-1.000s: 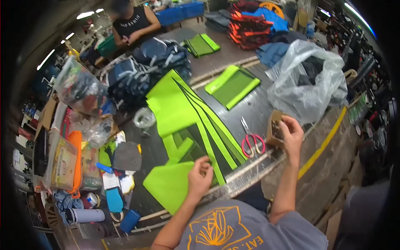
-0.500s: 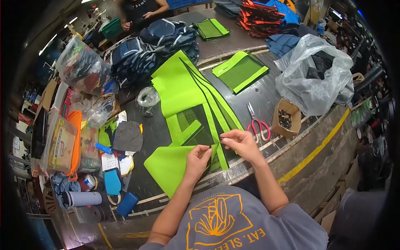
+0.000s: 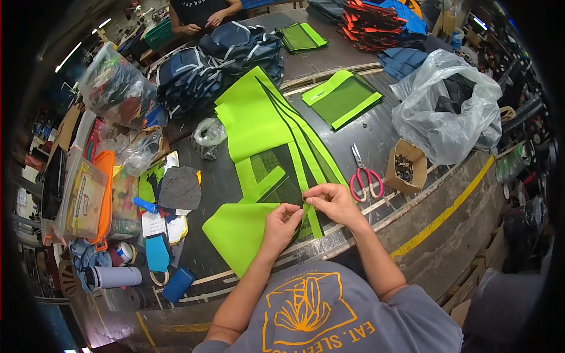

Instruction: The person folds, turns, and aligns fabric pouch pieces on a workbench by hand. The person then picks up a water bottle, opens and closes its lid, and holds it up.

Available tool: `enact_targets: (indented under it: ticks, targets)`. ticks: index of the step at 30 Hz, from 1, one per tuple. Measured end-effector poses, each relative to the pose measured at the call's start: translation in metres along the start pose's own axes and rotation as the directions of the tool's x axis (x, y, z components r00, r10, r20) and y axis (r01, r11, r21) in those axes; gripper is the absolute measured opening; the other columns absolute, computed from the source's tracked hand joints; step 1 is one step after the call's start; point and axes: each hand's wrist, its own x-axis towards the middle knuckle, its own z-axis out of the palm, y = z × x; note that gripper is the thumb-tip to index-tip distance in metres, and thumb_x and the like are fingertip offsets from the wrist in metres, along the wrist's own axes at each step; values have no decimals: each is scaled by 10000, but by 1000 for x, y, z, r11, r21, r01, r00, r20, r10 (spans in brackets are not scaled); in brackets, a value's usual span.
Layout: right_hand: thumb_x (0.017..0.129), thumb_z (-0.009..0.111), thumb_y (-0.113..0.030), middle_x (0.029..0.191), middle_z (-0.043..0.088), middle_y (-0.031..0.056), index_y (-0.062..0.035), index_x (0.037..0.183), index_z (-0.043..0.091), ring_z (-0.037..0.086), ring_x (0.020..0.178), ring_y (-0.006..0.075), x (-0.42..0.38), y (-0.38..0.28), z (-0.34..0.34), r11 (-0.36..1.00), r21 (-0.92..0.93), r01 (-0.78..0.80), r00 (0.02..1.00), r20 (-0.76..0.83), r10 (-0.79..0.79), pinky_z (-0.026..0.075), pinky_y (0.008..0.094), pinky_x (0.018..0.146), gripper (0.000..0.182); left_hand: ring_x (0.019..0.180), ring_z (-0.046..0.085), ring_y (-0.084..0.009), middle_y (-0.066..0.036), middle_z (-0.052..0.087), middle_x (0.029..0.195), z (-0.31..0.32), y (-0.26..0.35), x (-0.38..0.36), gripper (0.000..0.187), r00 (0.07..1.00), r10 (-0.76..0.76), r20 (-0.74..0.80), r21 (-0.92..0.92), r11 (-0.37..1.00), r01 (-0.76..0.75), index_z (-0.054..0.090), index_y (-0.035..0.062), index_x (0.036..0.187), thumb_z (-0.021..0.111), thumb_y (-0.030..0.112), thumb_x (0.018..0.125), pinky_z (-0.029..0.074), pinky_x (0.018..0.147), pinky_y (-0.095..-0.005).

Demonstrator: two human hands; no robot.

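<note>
The left hand [image 3: 281,226] had its thumb and fingertips pinched together on the edge of the green fabric [image 3: 250,126], which lay spread across the near side of the table [image 3: 220,183]. The right hand [image 3: 335,205] was just beside it, thumb and forefinger closed on a small dark piece [image 3: 305,199] at that same edge, too small to make out clearly. Black mesh and dark-edged green strips ran through the fabric beside the hands. To the right of the right hand lay scissors [image 3: 360,169] with pink-red handles, their blades pointing away from the person, and next to them stood an open cardboard box [image 3: 406,180] holding small dark bits. Beyond were a folded green-and-mesh piece [image 3: 344,103] and a clear plastic bag [image 3: 432,132]. A heap of dark blue pieces [image 3: 241,44] sat past the fabric, with another person [image 3: 203,12] behind it.
</note>
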Motion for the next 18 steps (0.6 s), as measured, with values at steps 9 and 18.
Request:
enact_targets:
  ticks: [9,18]
  targets:
    - [936,755,-38,798,700,-15,-17,1049,809,524,648,38,2,5,-3,991,-99,85,996,44,-81,423,242,595,126,786,598,1,46,693,912,-1,-1,0,97,1000,2,11,42,999,-3,705,7,1060,752,73,1007,480,702,-181]
    - [879,764,-47,959,751,79,-53,1035,809,682,832,191,6,-5,-7,926,-283,248,960,202,-196,523,333,722,163,797,611,-3,38,707,925,-1,-3,0,95,1000,8,14,20,1000,-8,712,7,1058,755,71,1004,487,711,-179]
